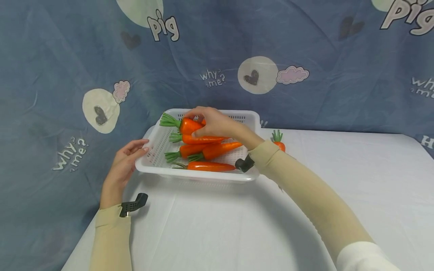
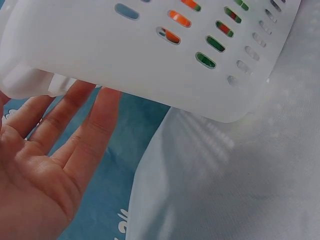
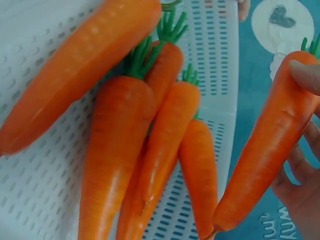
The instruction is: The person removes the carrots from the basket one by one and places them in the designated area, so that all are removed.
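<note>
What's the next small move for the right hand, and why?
Probably lower the held carrot into the basket and let go: the right hand has it over the basket, other carrots lie inside, and the left hand touches the basket's left end.

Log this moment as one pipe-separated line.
right grip: holds carrot at far side of basket | left grip: at basket's left side | inside: several carrots | table: another carrot, right of basket

Fitted beige sleeves [image 1: 312, 194] are covering the person's forearms, a white sleeve [image 1: 362, 258] is showing above the right one, and black devices [image 1: 133, 205] are projecting from both wrists.
</note>
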{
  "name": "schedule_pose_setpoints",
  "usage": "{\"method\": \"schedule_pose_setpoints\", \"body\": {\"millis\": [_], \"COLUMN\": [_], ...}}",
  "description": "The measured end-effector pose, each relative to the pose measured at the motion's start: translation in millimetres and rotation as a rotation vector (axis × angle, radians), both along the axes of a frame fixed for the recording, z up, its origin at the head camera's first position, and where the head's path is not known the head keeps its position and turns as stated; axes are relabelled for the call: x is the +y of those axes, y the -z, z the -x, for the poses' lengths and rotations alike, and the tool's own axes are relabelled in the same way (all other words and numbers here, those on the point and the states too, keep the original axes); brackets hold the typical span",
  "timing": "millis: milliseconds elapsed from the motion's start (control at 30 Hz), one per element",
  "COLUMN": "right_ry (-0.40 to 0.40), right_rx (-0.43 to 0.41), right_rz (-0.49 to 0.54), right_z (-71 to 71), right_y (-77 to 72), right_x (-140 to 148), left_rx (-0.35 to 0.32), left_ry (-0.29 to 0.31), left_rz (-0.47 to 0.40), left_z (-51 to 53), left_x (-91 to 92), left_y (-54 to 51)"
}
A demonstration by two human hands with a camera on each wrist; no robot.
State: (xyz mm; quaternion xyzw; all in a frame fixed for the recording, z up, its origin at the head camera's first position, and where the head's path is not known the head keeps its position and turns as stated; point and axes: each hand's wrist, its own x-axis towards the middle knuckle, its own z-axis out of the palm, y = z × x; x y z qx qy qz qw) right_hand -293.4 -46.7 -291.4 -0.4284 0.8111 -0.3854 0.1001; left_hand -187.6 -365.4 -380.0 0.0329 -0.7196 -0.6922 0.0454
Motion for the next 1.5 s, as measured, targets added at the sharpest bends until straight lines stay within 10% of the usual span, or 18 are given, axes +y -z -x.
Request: {"method": "schedule_pose_setpoints", "body": {"millis": [1500], "right_ry": [0.162], "right_rx": [0.051], "right_rz": [0.268], "right_z": [-24.3], "right_y": [-23.7], "right_x": [44], "left_rx": [-0.002], "left_ry": [-0.010], "left_rz": [-0.006], "left_z": [1.6], "left_x": [2.3], "left_y": [0.4]}}
